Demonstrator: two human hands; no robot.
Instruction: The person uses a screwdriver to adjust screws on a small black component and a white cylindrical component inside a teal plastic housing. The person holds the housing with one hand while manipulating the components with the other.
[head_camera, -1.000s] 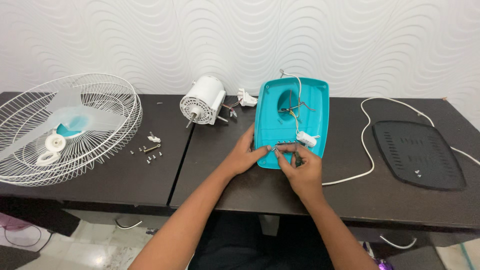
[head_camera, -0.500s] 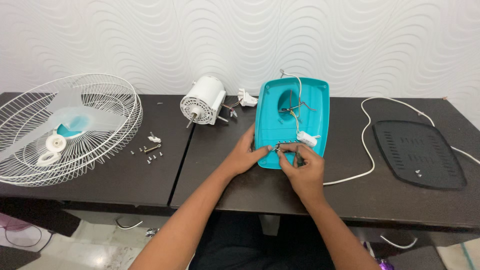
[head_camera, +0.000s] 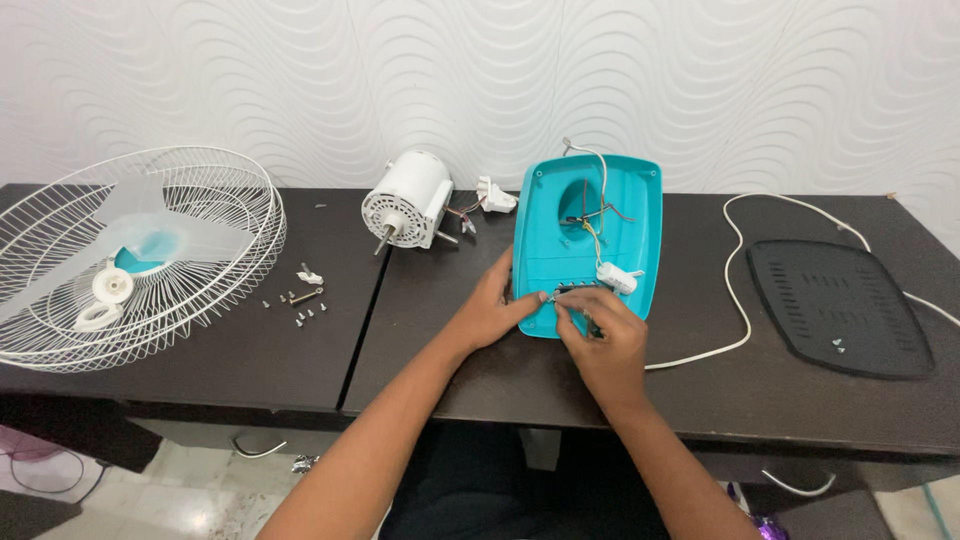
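A turquoise fan base housing (head_camera: 560, 240) lies open-side up on the dark table (head_camera: 420, 340), with coloured wires and a small white part (head_camera: 617, 277) inside it. My left hand (head_camera: 492, 305) presses on the housing's near left edge. My right hand (head_camera: 600, 335) rests at the near edge, its fingers pinched on a small metal switch piece (head_camera: 560, 297) mounted in the housing. Both thumbs meet at that piece.
A white fan motor (head_camera: 407, 199) lies behind the housing. To the left sit a white wire fan guard (head_camera: 215, 215) holding a pale blade and white caps, and several loose screws (head_camera: 300, 305). A dark base plate (head_camera: 840, 305) and a white power cord (head_camera: 735, 300) lie right.
Both hands stay at the near edge of the housing; the right fingers have shifted slightly on the small metal piece. Nothing else has moved.
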